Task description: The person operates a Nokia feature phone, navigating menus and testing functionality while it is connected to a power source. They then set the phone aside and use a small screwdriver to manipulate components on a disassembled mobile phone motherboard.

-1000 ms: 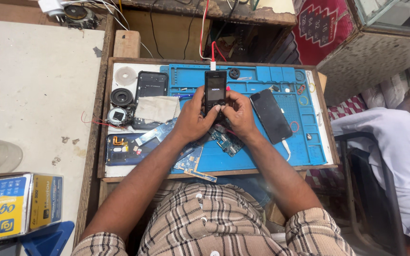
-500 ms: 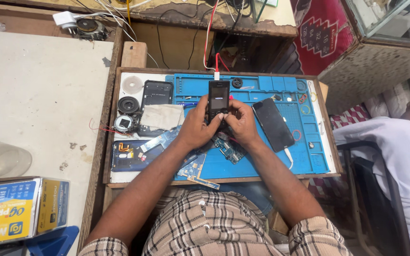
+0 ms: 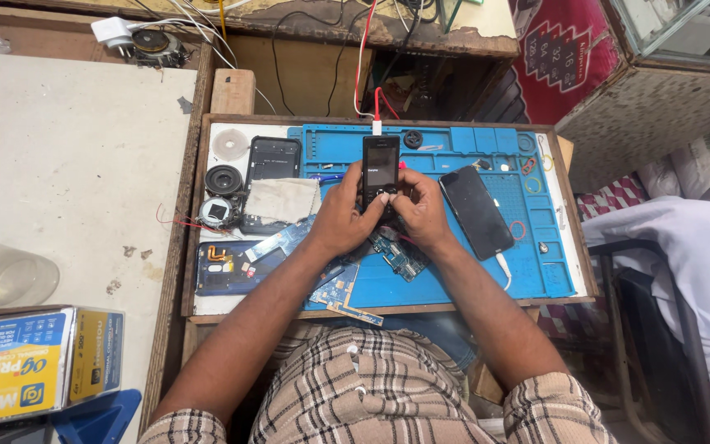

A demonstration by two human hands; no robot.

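Note:
Both of my hands grip a small black keypad phone [image 3: 380, 167], held upright over the blue repair mat [image 3: 527, 247]. My left hand [image 3: 340, 220] wraps its left side, thumb on the keys. My right hand [image 3: 422, 210] wraps the right side, thumb also on the keys. A white plug with a red cable [image 3: 376, 125] enters the phone's top. Under my hands lie bare circuit boards [image 3: 398, 259].
A black smartphone [image 3: 476, 211] lies right of my hands. A phone back shell [image 3: 273, 160], grey cloth [image 3: 282, 200], round speakers [image 3: 223, 179] and an opened blue phone [image 3: 228, 267] lie left. A yellow box [image 3: 34, 362] and clear cup [image 3: 2, 278] sit on the white table. A person in white [image 3: 692, 271] sits right.
The view has shifted slightly, so the tray sits a little lower and to the right in the picture. My hands still hold the phone in the same grip.

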